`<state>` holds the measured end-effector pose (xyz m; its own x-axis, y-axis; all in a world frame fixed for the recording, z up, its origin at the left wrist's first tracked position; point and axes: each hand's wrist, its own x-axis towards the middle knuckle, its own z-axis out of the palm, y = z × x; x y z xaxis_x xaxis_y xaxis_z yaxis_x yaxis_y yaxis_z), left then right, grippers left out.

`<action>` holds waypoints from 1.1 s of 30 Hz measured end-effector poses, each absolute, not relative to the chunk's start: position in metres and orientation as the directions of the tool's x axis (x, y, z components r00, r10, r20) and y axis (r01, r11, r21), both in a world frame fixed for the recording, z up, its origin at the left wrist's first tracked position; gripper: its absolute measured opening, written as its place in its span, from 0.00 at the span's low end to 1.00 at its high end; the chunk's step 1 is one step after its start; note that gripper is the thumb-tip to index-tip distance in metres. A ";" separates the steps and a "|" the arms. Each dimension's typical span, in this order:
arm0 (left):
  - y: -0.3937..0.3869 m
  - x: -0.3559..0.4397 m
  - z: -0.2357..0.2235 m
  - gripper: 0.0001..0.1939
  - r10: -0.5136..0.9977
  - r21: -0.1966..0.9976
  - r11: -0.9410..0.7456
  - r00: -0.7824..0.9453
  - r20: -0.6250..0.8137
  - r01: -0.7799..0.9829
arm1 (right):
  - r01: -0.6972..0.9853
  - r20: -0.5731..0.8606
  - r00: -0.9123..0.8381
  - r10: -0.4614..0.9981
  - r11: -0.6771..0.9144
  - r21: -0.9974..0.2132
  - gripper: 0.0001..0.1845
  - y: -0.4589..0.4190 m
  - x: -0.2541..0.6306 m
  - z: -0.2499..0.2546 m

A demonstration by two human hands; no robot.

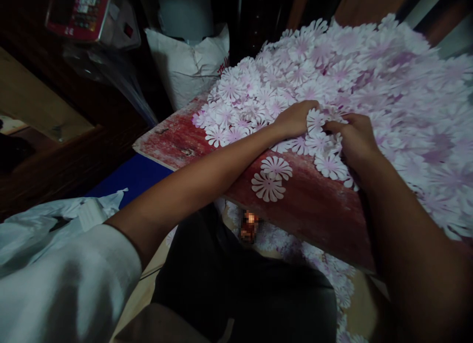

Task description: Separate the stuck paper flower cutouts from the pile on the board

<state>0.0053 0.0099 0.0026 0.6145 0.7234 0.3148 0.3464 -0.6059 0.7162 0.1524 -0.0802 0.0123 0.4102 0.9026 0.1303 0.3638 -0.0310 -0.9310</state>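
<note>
Head view: paper flowers (pixel 369 86) on red board (pixel 303 210)

left hand (pixel 295 119) and right hand (pixel 354 141) reach forward, seemingly curled.

The fingertips of the right hand (pixel 354 141) were buried among the paper flowers (pixel 369 77), and whether any flower was gripped could not be made out; the same was left unclear at the left hand (pixel 293 119). The far end of the heap was cut off by the right edge of the view. A corner of the red-painted board (pixel 295 210) was hidden behind the right forearm (pixel 402 224). A small object (pixel 250 225) below the board was blurred beyond naming, only an orange glow being seen. The flowers on the floor (pixel 343 293) were partly covered by a dark trouser leg (pixel 240 279). A printed box (pixel 77 13) was cut off by the top edge, its lettering too small to be read.
</note>
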 end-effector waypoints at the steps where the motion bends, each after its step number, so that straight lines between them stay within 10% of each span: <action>1: 0.010 0.005 0.003 0.14 0.720 0.712 -0.609 0.619 0.312 0.349 | 0.363 0.133 0.409 0.903 -0.028 -0.931 0.13 -0.080 0.153 0.012; 33: 0.009 0.005 0.003 0.14 0.713 0.712 -0.615 0.624 0.318 0.340 | 0.354 0.134 0.402 0.906 -0.019 -0.935 0.11 -0.081 0.152 0.013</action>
